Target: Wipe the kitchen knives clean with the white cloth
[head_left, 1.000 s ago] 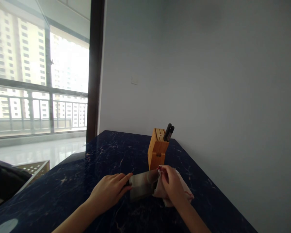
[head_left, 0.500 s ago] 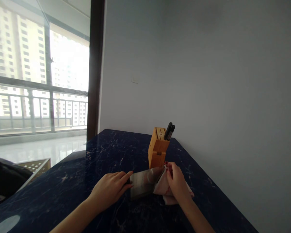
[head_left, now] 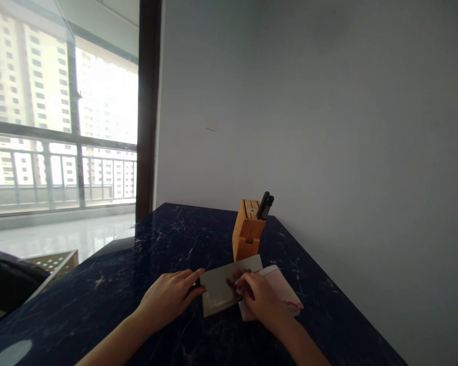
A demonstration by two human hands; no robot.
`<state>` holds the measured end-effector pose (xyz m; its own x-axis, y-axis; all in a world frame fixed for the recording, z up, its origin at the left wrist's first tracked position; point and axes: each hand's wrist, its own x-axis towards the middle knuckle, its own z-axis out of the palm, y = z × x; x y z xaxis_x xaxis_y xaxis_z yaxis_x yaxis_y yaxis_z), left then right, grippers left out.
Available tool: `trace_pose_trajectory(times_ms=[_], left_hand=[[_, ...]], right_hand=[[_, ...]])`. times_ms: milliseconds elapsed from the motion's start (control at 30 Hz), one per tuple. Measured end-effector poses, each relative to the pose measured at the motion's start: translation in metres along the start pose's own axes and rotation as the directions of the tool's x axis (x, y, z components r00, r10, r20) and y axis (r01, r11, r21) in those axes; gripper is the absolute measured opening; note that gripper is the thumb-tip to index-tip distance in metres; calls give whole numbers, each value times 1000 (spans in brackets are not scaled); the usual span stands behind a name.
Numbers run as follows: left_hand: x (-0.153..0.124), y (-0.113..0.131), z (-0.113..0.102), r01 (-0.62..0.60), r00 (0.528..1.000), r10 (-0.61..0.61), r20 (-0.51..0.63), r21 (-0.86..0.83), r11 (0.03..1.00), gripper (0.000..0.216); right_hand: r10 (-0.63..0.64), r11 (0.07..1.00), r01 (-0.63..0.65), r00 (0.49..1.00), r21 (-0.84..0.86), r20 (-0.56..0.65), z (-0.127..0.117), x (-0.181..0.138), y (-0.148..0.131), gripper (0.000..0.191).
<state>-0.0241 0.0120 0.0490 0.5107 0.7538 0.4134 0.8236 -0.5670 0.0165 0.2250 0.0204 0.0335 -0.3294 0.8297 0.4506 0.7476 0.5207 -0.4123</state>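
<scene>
A wide steel cleaver blade (head_left: pixel 223 290) lies on the dark marble counter (head_left: pixel 137 284). My left hand (head_left: pixel 171 300) grips its handle end, with the forefinger stretched along the blade's top. My right hand (head_left: pixel 261 300) presses a white cloth with a red stripe (head_left: pixel 280 287) against the blade's right part. Just behind the blade stands a wooden knife block (head_left: pixel 247 231) with two black knife handles (head_left: pixel 265 205) sticking out of it.
A grey wall runs along the counter's right and far sides. To the left are a dark window post, a large window with a balcony rail, and a perforated wooden tray (head_left: pixel 53 263) below the counter edge. A dark object (head_left: pixel 5 290) sits at the far left.
My right hand has slid with the cloth from the blade's far right corner leftward and down onto the blade. The blade now catches brighter light. My left hand has stayed put.
</scene>
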Motion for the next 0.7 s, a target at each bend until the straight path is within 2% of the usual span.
trace_pose_trajectory(times_ms=[100,233,300,467,567,700], left_hand=[[0,0,0,-4,1000,4,-8,-3,1000,38],[0,1,-1,-14,1000,14,-2,13,1000,38],[1,1,-1,-15,1000,15,-2,19,1000,38],[1,1,0,-8,1000,9,-9,18,1000,39],[0,1,0,-21,999,21,-24,14,1000,39],[0,2,-2,-42,998,43,-34,32,999,39]], right_hand=[[-8,1000,8,1000,-9,-8,1,-1,-1,24],[109,993,-114,987,-42,-120,-5,1,6,23],[126,990,-133,983,-44,-131,-5,1,6,22],[1,997,-1,1000,-76,-9,3,-4,-10,25],[-31,993,30,999,-113,-6,3,-4,-16,25],[74,979,-90,993,-185,-96,-7,1,-9,23]])
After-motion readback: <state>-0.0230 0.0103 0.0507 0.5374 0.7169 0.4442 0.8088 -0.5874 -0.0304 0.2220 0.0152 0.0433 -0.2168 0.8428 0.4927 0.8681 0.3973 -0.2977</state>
